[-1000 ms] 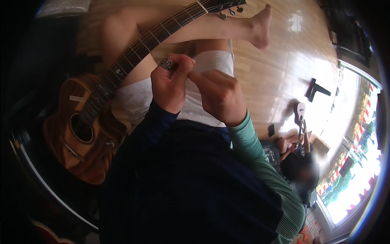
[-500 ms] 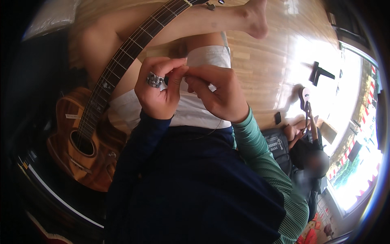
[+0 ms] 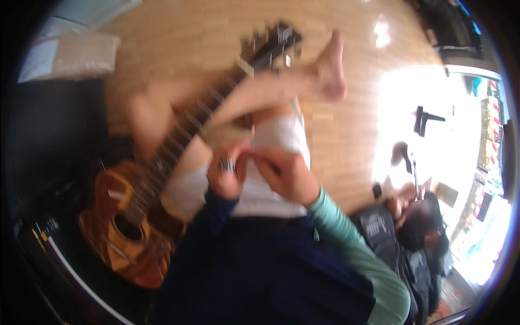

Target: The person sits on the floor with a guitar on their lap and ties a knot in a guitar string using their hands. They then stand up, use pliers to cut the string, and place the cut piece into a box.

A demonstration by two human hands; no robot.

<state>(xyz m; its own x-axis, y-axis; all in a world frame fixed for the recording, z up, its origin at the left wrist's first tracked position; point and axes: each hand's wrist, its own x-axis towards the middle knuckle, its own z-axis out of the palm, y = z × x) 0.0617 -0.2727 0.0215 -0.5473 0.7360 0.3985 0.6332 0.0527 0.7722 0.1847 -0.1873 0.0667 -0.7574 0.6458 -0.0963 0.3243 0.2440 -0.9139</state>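
Note:
My left hand [image 3: 226,172], with a chunky silver ring [image 3: 228,164], is closed in a pinch in front of my lap. My right hand [image 3: 292,177] pinches against it, so the fingertips of both hands meet. Whatever lies between the fingers is too small and blurred to make out. To the left, a brown acoustic guitar [image 3: 143,264] lies face up. Its dark neck [image 3: 190,120] slants across my bare leg, up to the headstock [image 3: 279,40] with its tuning pegs. Neither hand touches the guitar.
A plastic-wrapped package [image 3: 84,56] lies at the far left, beyond a black surface [image 3: 57,119]. On the wooden floor [image 3: 346,135] at right stands a small black stand [image 3: 425,120]. Another person [image 3: 425,225] sits at the right near a black bag [image 3: 374,227] and a bright window.
My view has tilted, so hands, guitar and leg appear lower and the whole headstock now shows. Both hands stay pinched together. The picture is blurrier.

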